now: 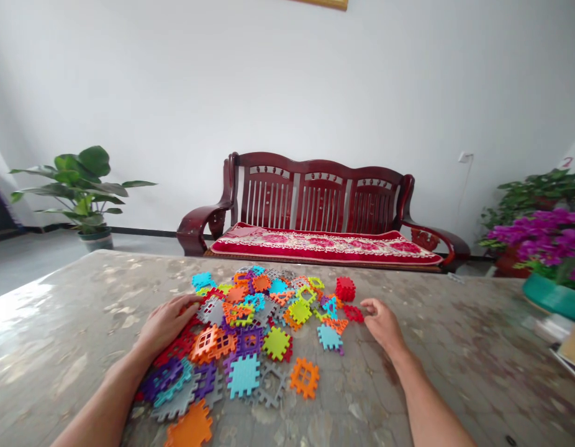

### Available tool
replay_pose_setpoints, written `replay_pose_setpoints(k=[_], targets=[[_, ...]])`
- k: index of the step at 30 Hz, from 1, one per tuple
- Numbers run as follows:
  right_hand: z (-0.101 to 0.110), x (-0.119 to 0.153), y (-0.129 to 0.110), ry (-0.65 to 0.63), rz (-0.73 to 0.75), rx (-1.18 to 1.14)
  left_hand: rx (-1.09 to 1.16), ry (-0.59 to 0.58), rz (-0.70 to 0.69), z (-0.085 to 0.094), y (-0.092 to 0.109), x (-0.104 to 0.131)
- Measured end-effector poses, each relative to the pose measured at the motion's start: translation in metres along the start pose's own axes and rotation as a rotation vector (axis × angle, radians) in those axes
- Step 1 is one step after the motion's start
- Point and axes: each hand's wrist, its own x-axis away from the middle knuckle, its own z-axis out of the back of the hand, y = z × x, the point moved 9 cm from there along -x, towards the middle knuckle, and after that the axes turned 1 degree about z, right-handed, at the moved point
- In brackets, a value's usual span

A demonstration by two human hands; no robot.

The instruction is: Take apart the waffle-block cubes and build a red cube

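Interlocking plastic pieces in many colours lie in a loose pile on the table. My left hand (169,320) rests at the pile's left edge, fingers stretched toward the red and grey pieces (211,310). To the right, my right hand (379,318) is beside a flat red piece (353,313), its fingers slightly curled and apart with nothing visible between them. A red stack (345,288) stands just behind that piece. Nearer the front are a blue square (243,375), an orange window piece (305,377) and a larger orange piece (190,427).
The patterned table (436,335) spreads out on both sides of the pile. At its right edge are a teal flower pot (551,295) and a tan object (574,347). A small dark ring (510,440) lies front right. Behind stands a wooden bench (320,198).
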Motion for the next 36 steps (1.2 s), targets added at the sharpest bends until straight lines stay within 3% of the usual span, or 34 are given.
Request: replay_pose_setpoints(k=[3, 9, 28, 31, 36], targets=[[-0.003, 0.0, 0.002, -0.043, -0.02, 0.058, 0.008, 0.006, 0.0, 0.0, -0.001, 0.0], [-0.011, 0.012, -0.033, -0.149, 0.163, 0.331, -0.005, -0.015, 0.006, 0.0, 0.001, 0.001], [-0.012, 0.02, -0.057, -0.09, 0.128, 0.575, 0.0, 0.003, -0.001, 0.001, 0.0, 0.0], [-0.011, 0.019, -0.054, -0.085, 0.095, 0.557, 0.003, -0.007, -0.004, -0.001, -0.001, 0.0], [-0.001, 0.015, -0.029, -0.021, -0.023, 0.457, -0.003, -0.015, -0.001, -0.003, -0.003, 0.0]])
